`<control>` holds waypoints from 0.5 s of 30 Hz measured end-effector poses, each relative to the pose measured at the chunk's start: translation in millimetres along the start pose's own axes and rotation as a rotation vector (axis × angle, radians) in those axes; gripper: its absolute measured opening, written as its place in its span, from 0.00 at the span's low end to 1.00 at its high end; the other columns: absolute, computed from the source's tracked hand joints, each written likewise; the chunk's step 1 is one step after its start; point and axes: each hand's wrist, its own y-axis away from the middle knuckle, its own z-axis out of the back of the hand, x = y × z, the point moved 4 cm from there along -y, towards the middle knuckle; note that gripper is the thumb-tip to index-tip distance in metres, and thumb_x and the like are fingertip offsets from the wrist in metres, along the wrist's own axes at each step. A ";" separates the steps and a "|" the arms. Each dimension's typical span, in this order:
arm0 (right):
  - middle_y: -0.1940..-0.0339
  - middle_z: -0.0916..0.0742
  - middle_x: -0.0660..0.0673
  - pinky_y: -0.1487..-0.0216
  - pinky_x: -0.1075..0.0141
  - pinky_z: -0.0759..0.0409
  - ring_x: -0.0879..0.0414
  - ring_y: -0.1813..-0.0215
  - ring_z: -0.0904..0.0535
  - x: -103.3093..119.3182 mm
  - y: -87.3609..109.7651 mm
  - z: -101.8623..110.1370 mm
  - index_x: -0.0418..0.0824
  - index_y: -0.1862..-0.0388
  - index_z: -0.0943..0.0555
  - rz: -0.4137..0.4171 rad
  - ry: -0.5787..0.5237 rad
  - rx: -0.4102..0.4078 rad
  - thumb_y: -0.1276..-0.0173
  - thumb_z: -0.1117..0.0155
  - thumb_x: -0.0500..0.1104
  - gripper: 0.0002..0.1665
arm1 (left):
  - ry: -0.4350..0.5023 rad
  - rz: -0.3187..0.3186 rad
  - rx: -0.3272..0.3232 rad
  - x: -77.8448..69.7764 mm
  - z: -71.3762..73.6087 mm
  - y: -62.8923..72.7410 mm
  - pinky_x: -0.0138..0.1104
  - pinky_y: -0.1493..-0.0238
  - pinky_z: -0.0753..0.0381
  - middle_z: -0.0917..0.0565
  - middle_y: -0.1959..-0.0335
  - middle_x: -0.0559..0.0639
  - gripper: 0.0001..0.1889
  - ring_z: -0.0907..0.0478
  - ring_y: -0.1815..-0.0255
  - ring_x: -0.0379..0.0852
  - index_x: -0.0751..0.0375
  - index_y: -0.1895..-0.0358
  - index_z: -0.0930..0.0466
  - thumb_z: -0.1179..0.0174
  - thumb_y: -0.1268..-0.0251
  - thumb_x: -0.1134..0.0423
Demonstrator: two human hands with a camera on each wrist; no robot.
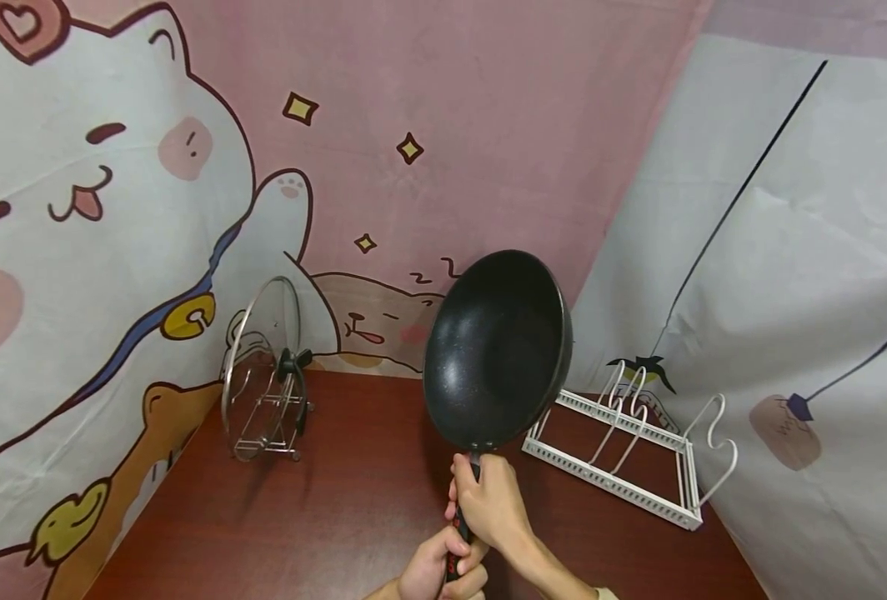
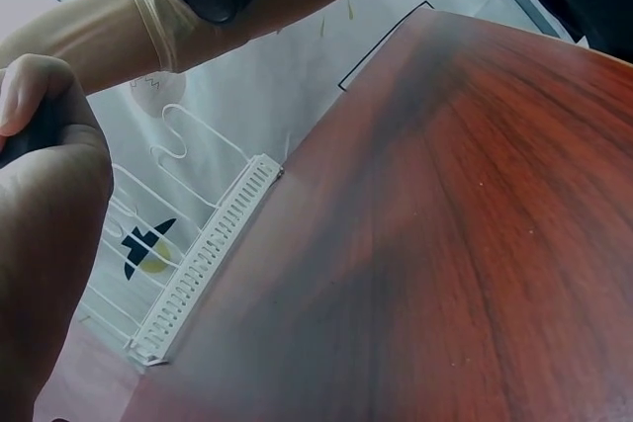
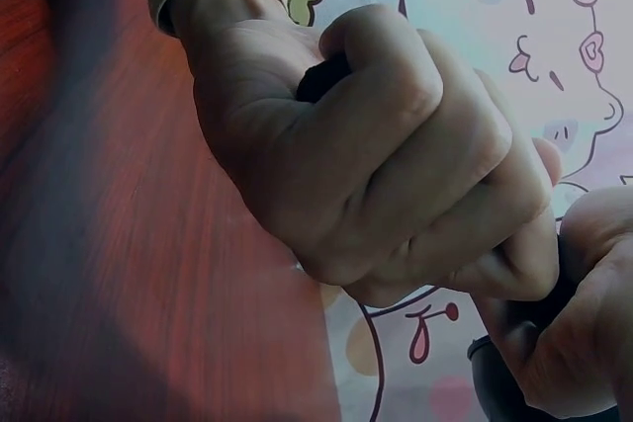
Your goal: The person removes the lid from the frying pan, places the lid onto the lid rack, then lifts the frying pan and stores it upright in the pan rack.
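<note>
A black wok (image 1: 499, 346) is tilted above the table, its inner surface facing me. My right hand (image 1: 491, 504) grips the upper part of its handle, close to the pan. Lower on the handle (image 1: 453, 565), which carries red markings, my left hand (image 1: 449, 568) has its fingers curled round it. In the right wrist view the left hand (image 3: 396, 155) is at the centre, and the right hand (image 3: 584, 313) shows at the lower right. The left wrist view has the left hand (image 2: 49, 224) at its edge and the right forearm (image 2: 89, 32) across the top.
A glass lid (image 1: 263, 367) with a metal rim and black knob stands in a wire rack (image 1: 274, 433) at the left. On the right sits a white rack (image 1: 608, 479) with wire dividers. The reddish-brown table (image 1: 361, 483) meets a cartoon-printed cloth (image 1: 503, 108) behind it.
</note>
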 end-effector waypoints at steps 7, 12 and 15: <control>0.87 0.14 0.50 0.69 0.71 0.18 0.59 0.84 0.14 1.1 0.3 2.2 0.44 0.76 0.16 0.008 0.023 -0.022 0.13 0.40 0.43 0.24 | 0.019 -0.001 0.017 1.3 0.4 -2.3 0.31 0.87 0.53 0.43 0.87 0.38 0.13 0.52 0.89 0.35 0.44 0.67 0.39 0.60 0.17 0.51; 0.87 0.14 0.51 0.70 0.71 0.18 0.58 0.84 0.15 3.6 -0.4 3.4 0.43 0.78 0.16 0.014 0.031 -0.030 0.13 0.40 0.44 0.26 | 0.023 0.012 0.033 -2.3 -1.1 -3.4 0.31 0.88 0.55 0.45 0.87 0.39 0.14 0.54 0.90 0.36 0.44 0.68 0.40 0.60 0.16 0.50; 0.88 0.15 0.51 0.70 0.70 0.19 0.58 0.83 0.15 4.8 -1.1 3.7 0.44 0.79 0.16 0.020 0.039 -0.030 0.13 0.40 0.43 0.27 | 0.028 0.016 0.040 -3.4 -1.6 -3.7 0.31 0.88 0.55 0.45 0.87 0.39 0.15 0.54 0.90 0.36 0.44 0.68 0.40 0.60 0.16 0.50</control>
